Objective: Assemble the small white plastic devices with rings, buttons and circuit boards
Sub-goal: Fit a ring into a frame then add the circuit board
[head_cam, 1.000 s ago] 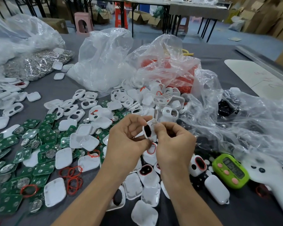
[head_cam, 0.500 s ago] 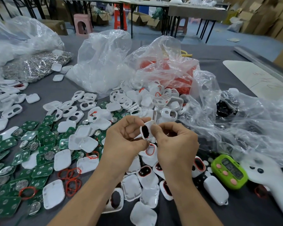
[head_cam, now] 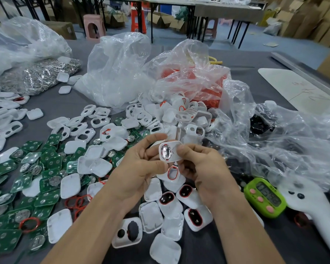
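Note:
A small white plastic shell with a shiny oval button in a red ring is held above the table, its face turned towards me. My left hand pinches its left side and my right hand pinches its right side. Under my hands lie several white shells with red-ringed black buttons. Green circuit boards and loose red rings cover the table's left part. White shell halves lie scattered in front.
Clear plastic bags with parts stand behind the pile and at the right. A bag of silvery metal pieces lies at the far left. A green timer and a white handheld device sit at the right on the grey table.
The shell in my hands has been turned, so its button now faces me and looks shiny instead of black. Both hands shifted slightly and still hold it.

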The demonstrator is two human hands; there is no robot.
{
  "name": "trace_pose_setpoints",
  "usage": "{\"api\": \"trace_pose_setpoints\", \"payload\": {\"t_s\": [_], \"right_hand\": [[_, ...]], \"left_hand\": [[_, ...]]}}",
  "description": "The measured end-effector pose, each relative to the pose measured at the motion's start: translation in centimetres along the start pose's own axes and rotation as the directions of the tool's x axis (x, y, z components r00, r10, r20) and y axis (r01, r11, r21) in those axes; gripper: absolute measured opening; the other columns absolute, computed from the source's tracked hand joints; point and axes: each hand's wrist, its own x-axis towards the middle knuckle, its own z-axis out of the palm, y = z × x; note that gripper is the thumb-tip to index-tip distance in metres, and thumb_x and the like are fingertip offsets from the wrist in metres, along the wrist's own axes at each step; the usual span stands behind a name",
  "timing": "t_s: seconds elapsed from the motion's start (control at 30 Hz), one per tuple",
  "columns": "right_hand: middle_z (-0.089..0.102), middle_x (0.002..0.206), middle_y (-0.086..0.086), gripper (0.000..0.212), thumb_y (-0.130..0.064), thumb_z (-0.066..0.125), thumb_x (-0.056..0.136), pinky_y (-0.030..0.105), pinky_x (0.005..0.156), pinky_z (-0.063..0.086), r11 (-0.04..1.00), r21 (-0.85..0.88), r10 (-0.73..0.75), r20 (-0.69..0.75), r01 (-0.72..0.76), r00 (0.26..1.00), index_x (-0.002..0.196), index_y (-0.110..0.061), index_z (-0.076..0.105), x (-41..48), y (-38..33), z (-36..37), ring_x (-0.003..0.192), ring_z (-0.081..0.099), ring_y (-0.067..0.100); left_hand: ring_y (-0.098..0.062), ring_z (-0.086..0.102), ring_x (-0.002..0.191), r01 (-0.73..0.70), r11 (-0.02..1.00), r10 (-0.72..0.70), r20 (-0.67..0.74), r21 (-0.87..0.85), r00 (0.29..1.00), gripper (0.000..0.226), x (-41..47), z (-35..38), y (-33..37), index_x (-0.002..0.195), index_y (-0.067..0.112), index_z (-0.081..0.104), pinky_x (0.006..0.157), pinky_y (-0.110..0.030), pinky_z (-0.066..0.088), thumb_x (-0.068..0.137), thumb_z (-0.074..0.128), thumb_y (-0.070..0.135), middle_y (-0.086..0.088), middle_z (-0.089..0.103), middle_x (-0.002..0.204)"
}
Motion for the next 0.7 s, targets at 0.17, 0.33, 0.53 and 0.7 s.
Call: {"api": "trace_pose_setpoints", "payload": {"t_s": [0.17,0.33,0.53,0.7], "right_hand": [[0.064,0.066,0.008,0.019,-0.016,0.079,0.087,0.021,0.048,0.047,0.997,-0.048,-0.067,-0.076,0.063,0.995,0.068,-0.015,0.077,-0.01,0.15,0.05,0.049,0.051,0.011],[0.068,0.068,0.007,0.013,-0.018,0.082,0.084,0.024,0.055,0.051,0.991,-0.095,-0.099,-0.070,0.092,0.993,0.072,-0.014,0.078,-0.12,0.30,0.00,0.054,0.055,0.012],[0.065,0.057,-0.001,0.018,-0.012,0.080,0.085,0.017,0.049,0.046,0.982,-0.140,-0.133,-0.028,0.128,0.991,0.067,-0.015,0.078,-0.27,0.28,0.10,0.047,0.055,0.007],[0.066,0.068,0.008,0.018,-0.012,0.075,0.090,0.026,0.056,0.050,0.981,-0.151,-0.116,0.028,0.119,0.993,0.072,-0.014,0.076,-0.32,0.19,0.18,0.053,0.054,0.013]], "left_hand": [[-0.029,0.071,0.091,0.027,0.996,-0.029,0.026,0.080,0.999,0.069,-0.34,-0.19,0.61,0.135,0.012,0.060,0.095,-0.038,0.059,0.070,0.070,-0.008,-0.015,0.075,0.108],[-0.031,0.068,0.090,0.070,0.981,-0.065,-0.033,0.179,0.997,0.057,-0.37,0.00,0.61,0.127,0.019,0.070,0.096,-0.046,0.058,0.073,0.074,0.004,-0.015,0.069,0.098],[-0.015,0.056,0.060,0.046,0.969,-0.031,-0.067,0.242,0.997,0.057,-0.40,0.09,0.37,0.119,0.020,0.074,0.094,-0.050,0.044,0.069,0.069,-0.005,-0.001,0.057,0.067],[-0.013,0.060,0.057,-0.011,0.963,0.020,-0.029,0.269,0.999,0.053,-0.57,0.22,0.47,0.110,0.023,0.077,0.059,-0.018,0.049,0.067,0.068,-0.006,0.001,0.063,0.064]]}}
